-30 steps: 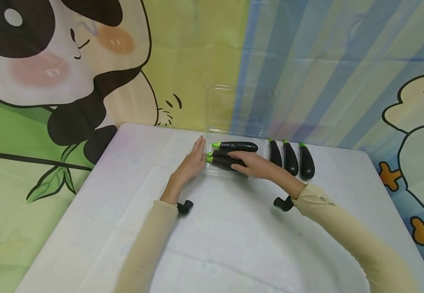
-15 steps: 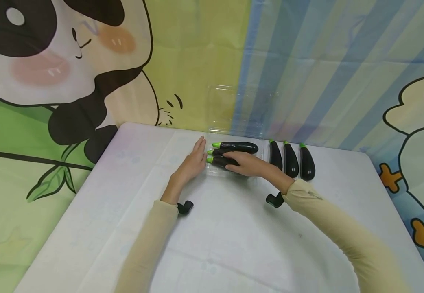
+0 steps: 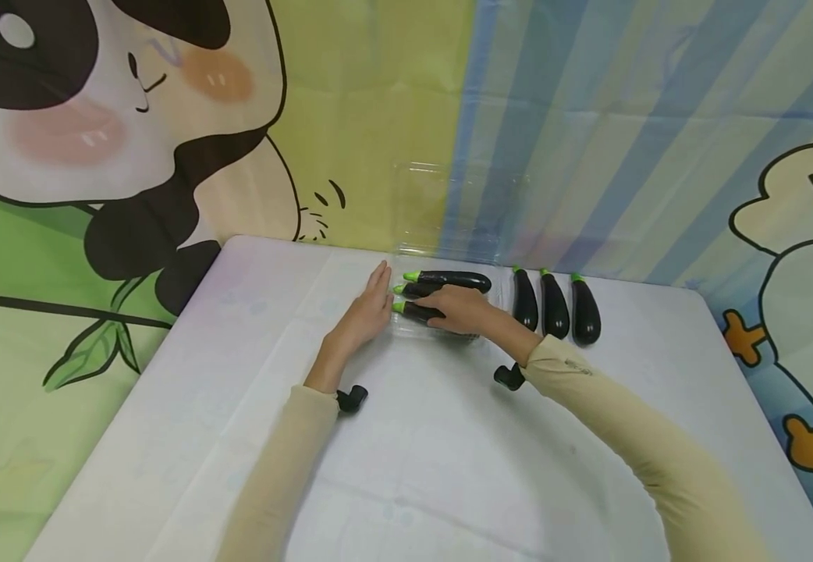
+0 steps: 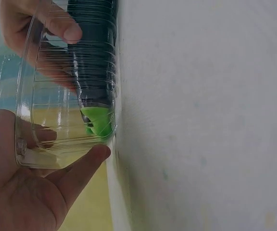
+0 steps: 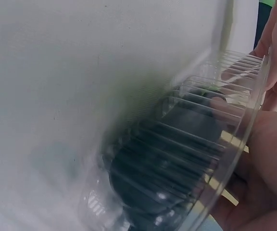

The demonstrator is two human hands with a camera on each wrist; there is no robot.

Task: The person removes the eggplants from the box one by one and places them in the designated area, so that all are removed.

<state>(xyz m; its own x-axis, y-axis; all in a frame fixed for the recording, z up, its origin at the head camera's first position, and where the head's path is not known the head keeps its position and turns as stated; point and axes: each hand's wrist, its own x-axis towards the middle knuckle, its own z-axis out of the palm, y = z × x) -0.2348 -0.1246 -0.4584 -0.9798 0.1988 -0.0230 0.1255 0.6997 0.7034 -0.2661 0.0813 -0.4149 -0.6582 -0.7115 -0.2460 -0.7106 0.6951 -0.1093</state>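
Three dark eggplants with green stems lie side by side in a clear plastic clamshell box: a far eggplant, a middle eggplant and a near eggplant. My right hand grips the near eggplant from above, thumb on its near side, fingers over the far side. Through the ribbed wall, the left wrist view shows that thumb on the eggplant. My left hand rests with straight fingers along the box's left end, its thumb at the lower corner. The right palm hides the near eggplant's round end.
Right of the box, three more eggplants lie in a row on the white table, stems toward the back. The box's clear lid stands raised before the cartoon backdrop.
My right hand has slid left along the near eggplant and closed more around it. The left hand has kept its place at the box's end.
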